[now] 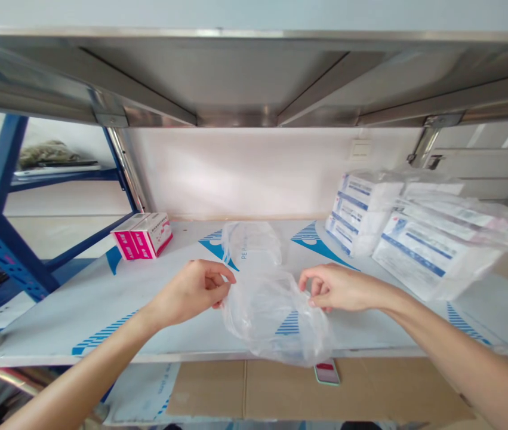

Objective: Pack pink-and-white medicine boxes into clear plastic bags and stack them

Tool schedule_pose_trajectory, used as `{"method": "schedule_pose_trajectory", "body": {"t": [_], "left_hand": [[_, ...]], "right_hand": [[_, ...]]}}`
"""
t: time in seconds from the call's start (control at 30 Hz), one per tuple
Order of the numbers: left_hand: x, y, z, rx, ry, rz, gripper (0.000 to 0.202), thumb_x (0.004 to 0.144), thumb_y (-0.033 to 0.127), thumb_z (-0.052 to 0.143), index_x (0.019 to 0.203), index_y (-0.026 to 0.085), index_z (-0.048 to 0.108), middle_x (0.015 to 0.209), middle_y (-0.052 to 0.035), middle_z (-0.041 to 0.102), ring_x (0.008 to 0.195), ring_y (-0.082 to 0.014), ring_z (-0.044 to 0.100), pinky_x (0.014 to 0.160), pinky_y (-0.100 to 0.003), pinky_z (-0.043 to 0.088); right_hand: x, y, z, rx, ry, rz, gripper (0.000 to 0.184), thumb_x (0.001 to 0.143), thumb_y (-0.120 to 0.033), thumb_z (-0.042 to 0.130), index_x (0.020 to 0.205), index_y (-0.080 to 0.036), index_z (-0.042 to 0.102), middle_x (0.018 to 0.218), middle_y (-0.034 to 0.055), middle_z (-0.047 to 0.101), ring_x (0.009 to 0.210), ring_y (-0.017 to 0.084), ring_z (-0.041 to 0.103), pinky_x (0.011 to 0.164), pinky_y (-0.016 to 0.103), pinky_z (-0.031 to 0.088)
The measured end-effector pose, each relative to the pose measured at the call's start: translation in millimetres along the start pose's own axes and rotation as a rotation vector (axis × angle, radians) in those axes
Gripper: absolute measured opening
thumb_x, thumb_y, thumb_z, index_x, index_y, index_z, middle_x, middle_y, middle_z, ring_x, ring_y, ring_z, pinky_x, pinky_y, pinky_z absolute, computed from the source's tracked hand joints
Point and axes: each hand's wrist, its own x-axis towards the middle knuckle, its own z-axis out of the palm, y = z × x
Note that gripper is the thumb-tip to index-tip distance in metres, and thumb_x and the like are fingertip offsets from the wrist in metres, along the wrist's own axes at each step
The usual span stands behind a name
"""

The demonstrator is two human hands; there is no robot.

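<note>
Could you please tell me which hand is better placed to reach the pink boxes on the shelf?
Left, probably: the left hand pinches the clear plastic bag on the side nearer the pink boxes, while the right hand holds the bag's other side, farther away.

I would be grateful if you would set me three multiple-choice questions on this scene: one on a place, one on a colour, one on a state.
1. Where is the pink box? A) on the shelf B) on the cardboard below C) in the white stack
2. What colour are the printed triangles? A) red B) green C) blue
3. How is the clear bag now? A) sealed flat B) crumpled, pinched by the left hand and right hand C) untouched

1 A: it stands at the shelf's left. 2 C: the stripes show blue. 3 B: fingers of both hands grip it.
</note>
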Motion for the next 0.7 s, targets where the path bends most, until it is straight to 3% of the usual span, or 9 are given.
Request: {"method": "schedule_pose_trajectory", "body": {"t": [0.17,0.3,0.33,0.37,0.4,0.47,0.53,0.6,0.7], "left_hand": [[-10,7,-7.2,0.046,0.001,-0.013,0.018,0.078,0.036,0.069,0.083,0.02,0.063,0.06,0.0046,0.06,0.055,-0.0146,0.064,0.05,-0.021,0.045],[-13,29,-21.9,-0.062,-0.7,-0.06,0.042,0.067,0.036,0.08,0.103,0.022,0.065,0.07,0.0043,0.065,0.05,-0.015,0.066,0.044,-0.022,0.048],[-10,35,-23.7,-0.016,-0.744,-0.009,0.04,0.068,0.035,0.08,0.103,0.022,0.067,0.068,0.0041,0.065,0.049,-0.015,0.065,0.044,-0.022,0.048],[-6,41,-24.4,0.059,-0.618,0.077,0.034,0.071,0.034,0.078,0.101,0.022,0.068,0.066,0.0041,0.065,0.049,-0.0144,0.065,0.045,-0.022,0.048],[0,45,-24.0,0.148,-0.295,0.194,0.023,0.077,0.032,0.073,0.097,0.022,0.068,0.062,0.0044,0.063,0.049,-0.0131,0.063,0.046,-0.021,0.047],[11,53,-21.7,0.31,0.572,0.42,0.013,0.086,0.026,0.065,0.098,0.021,0.065,0.069,0.0026,0.065,0.058,-0.0122,0.063,0.057,-0.022,0.05],[20,56,-19.3,0.45,1.048,0.604,0.012,0.089,0.021,0.062,0.1,0.021,0.064,0.081,-0.0002,0.068,0.067,-0.0123,0.065,0.067,-0.024,0.051],[22,54,-18.0,0.562,1.151,0.731,0.011,0.09,0.019,0.062,0.101,0.02,0.063,0.084,-0.0003,0.068,0.069,-0.0116,0.064,0.07,-0.023,0.051],[17,40,-15.9,0.621,1.039,0.733,0.014,0.09,0.018,0.062,0.104,0.02,0.063,0.079,0.002,0.065,0.066,-0.0106,0.063,0.067,-0.021,0.05]], "right_hand": [[-3,-9,-5,0.084,0.066,-0.053,0.021,0.068,-0.017,0.069,0.088,-0.02,0.066,0.077,0.0013,0.067,0.068,0.015,0.064,0.06,0.023,0.049],[-12,-36,-29,0.169,-0.623,-0.057,0.038,0.062,-0.026,0.08,0.098,-0.019,0.069,0.082,0.0009,0.07,0.063,0.015,0.067,0.059,0.026,0.054],[-11,-42,-35,0.146,-0.637,-0.088,0.035,0.063,-0.026,0.08,0.096,-0.019,0.07,0.079,0.0009,0.071,0.063,0.016,0.067,0.059,0.027,0.055],[-6,-47,-41,0.119,-0.461,-0.146,0.028,0.066,-0.025,0.078,0.091,-0.018,0.07,0.075,0.0006,0.07,0.062,0.016,0.067,0.059,0.027,0.055],[-1,-51,-47,0.097,-0.105,-0.226,0.018,0.069,-0.024,0.074,0.085,-0.019,0.069,0.071,0.0001,0.069,0.062,0.016,0.066,0.059,0.027,0.055],[12,-55,-56,0.074,0.864,-0.385,0.007,0.075,-0.021,0.067,0.081,-0.02,0.065,0.073,0.0005,0.066,0.067,0.016,0.065,0.066,0.029,0.056],[20,-55,-62,0.021,1.386,-0.501,0.006,0.08,-0.019,0.064,0.085,-0.021,0.065,0.085,0.0033,0.067,0.075,0.018,0.066,0.076,0.033,0.057],[21,-50,-62,-0.076,1.463,-0.552,0.009,0.082,-0.017,0.062,0.088,-0.023,0.066,0.092,0.0043,0.067,0.078,0.018,0.067,0.079,0.035,0.057],[12,-35,-47,-0.174,1.3,-0.518,0.014,0.082,-0.014,0.061,0.092,-0.023,0.067,0.096,0.004,0.069,0.072,0.017,0.066,0.075,0.035,0.057]]}}
